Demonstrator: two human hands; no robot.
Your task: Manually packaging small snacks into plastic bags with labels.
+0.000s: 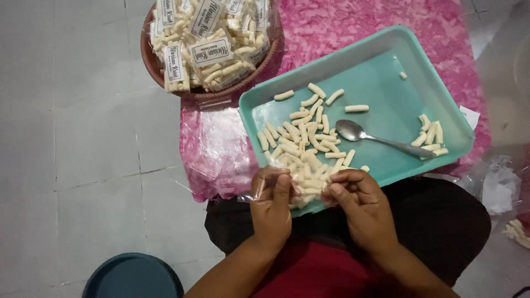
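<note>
I see my left hand (271,203) and right hand (359,200) both pinched on a small clear plastic bag (301,190) of pale snack sticks, held at the near rim of the teal tray (386,83), its long axis running left to right between them. Loose sticks (301,135) and a metal spoon (381,139) lie just beyond; a brown basket of filled packets (207,44) sits farther off.

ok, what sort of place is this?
Likely a home floor used for hand-packing snacks: grey floor tiles, a teal tray of loose snack sticks, and a basket of filled, labelled packets.
</note>
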